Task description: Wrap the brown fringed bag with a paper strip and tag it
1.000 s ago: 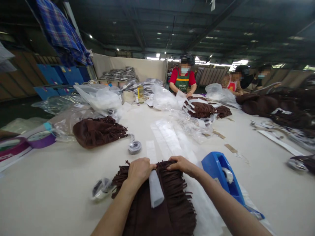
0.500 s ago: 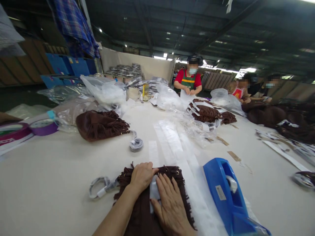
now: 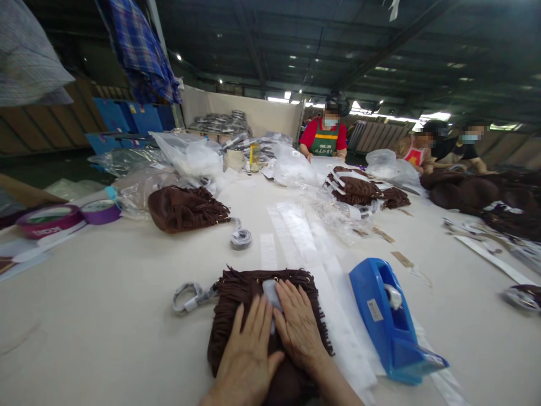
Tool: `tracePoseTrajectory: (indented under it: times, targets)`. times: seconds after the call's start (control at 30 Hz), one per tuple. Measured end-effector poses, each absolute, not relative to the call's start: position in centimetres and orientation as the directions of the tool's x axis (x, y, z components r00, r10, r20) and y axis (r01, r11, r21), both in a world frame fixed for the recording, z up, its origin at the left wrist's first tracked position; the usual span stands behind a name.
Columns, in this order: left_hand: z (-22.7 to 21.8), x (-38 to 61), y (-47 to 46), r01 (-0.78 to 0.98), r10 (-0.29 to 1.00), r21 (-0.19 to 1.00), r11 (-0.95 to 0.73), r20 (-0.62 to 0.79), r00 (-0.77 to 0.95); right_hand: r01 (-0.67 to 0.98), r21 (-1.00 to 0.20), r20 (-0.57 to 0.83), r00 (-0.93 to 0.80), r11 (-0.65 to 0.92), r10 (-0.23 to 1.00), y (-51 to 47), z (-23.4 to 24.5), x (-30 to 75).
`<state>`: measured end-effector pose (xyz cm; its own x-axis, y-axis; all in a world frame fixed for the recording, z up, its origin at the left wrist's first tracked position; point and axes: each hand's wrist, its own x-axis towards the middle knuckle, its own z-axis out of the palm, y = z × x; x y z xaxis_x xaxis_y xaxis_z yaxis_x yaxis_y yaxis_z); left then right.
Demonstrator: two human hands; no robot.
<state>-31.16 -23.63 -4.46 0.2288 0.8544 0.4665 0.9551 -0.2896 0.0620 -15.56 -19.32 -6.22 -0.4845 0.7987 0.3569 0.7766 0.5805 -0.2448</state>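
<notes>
Pale, flat-topped table [image 3: 127, 327], dim hall [image 3: 321, 51]. Dark-brown, squarish, fringed bag [image 3: 245, 285], six o'clock; left hand [image 3: 247, 358], right hand [image 3: 301, 327] flat, unclenched upon it. Blue plastic tape dispenser [image 3: 391, 349], bag's three o'clock.

Single head-worn camera, facing forward and down across the pale, flat tabletop [image 3: 122, 293]; wearer's bare hands [image 3: 250, 352] close, at lower centre; dark, beamed ceiling [image 3: 304, 34] far off, across the upper frame.
</notes>
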Motion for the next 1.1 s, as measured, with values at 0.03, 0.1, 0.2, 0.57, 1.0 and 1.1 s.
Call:
tracePoseTrajectory:
  times: [0.03,0.1,0.2,0.57,1.0,1.1]
  targets:
    - [-5.9,-30.6,-24.7,0.926,0.802,-0.038,-0.375,0.488,0.345,0.773,-0.245,0.359,-0.488,0.585,0.796,-19.2,-6.3,-15.6]
    - [-8.0,-30.0,-25.7,0.924,0.810,-0.090,-0.372,0.455,0.371,0.773,-0.242,0.354,-0.493,0.587,0.795,-19.0,-6.1,-15.7]
    - [-8.5,-30.1,-25.7,0.929,0.869,-0.052,-0.366,0.337,0.361,0.788,-0.253,0.305,-0.486,0.562,0.819,-18.8,-5.1,-15.9]
    - [-3.6,-36.1,-21.8,0.966,0.970,0.164,0.202,0.104,-0.221,0.809,-0.183,0.246,-0.513,0.559,0.823,-21.5,-6.0,-15.1]
    - [-2.5,-31.6,-24.5,0.956,0.882,0.059,-0.286,0.406,0.239,0.803,-0.233,0.272,-0.488,0.548,0.830,-21.6,-5.8,-15.3]
    - [-1.0,-30.4,-23.2,0.965,0.958,0.116,-0.236,0.194,0.211,0.802,-0.224,0.291,-0.488,0.554,0.823,-21.7,-5.9,-15.3]
